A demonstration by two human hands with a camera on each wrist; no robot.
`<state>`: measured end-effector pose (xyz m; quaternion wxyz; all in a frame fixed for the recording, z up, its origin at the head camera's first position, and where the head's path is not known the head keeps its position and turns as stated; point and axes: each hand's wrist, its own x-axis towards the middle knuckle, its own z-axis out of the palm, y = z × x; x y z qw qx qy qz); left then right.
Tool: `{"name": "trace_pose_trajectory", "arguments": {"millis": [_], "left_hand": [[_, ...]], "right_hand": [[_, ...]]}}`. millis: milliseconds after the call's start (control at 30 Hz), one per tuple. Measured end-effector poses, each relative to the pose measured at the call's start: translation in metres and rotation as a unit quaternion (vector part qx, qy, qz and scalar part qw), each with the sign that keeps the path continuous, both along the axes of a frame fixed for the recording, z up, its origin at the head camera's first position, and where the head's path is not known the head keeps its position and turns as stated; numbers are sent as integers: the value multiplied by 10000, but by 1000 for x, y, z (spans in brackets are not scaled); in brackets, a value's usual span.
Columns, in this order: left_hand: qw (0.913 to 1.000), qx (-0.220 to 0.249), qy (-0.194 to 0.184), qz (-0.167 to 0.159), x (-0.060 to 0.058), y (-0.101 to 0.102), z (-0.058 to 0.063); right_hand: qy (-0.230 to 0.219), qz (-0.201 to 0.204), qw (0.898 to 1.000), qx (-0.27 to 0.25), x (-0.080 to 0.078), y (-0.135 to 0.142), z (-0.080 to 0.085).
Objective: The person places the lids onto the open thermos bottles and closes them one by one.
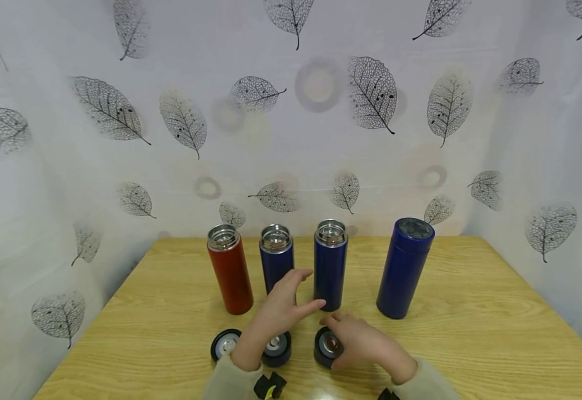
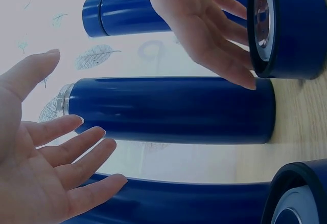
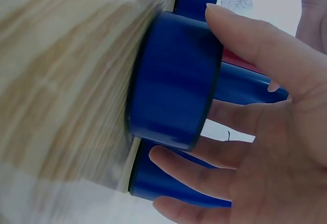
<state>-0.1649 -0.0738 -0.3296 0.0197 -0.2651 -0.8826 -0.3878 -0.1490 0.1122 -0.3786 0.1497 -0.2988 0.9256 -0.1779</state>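
Note:
My left hand (image 1: 283, 305) hovers in front of two uncapped blue thermos bottles, thumb and fingers spread apart, nothing between them. One blue thermos (image 1: 277, 266) is partly behind it; another blue thermos (image 1: 330, 272) stands just right of it, steel mouth showing. On the table, a blue lid (image 1: 328, 347) lies with its inner side up. My right hand (image 1: 363, 341) is at that lid's right side, with thumb and fingers on either side of it in the right wrist view (image 3: 173, 81). A second lid (image 1: 277, 350) lies beside my left forearm, partly hidden by it.
An uncapped red thermos (image 1: 231, 275) stands at the left of the row. At the right is a capped blue thermos (image 1: 405, 269). Another lid (image 1: 225, 343) lies left of my left wrist. Behind the wooden table (image 1: 471, 311) hangs a leaf-patterned curtain (image 1: 281, 150).

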Motion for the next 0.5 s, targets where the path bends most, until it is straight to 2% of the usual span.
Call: {"name": "trace_pose_trajectory", "arguments": {"millis": [233, 500], "left_hand": [[9999, -38, -99, 10, 1, 0, 1], [9999, -66, -86, 12, 1, 1, 0]], "right_hand": [[-248, 11, 9997, 11, 0, -1, 1], [-89, 65, 9999, 80, 0, -3, 0]]}}
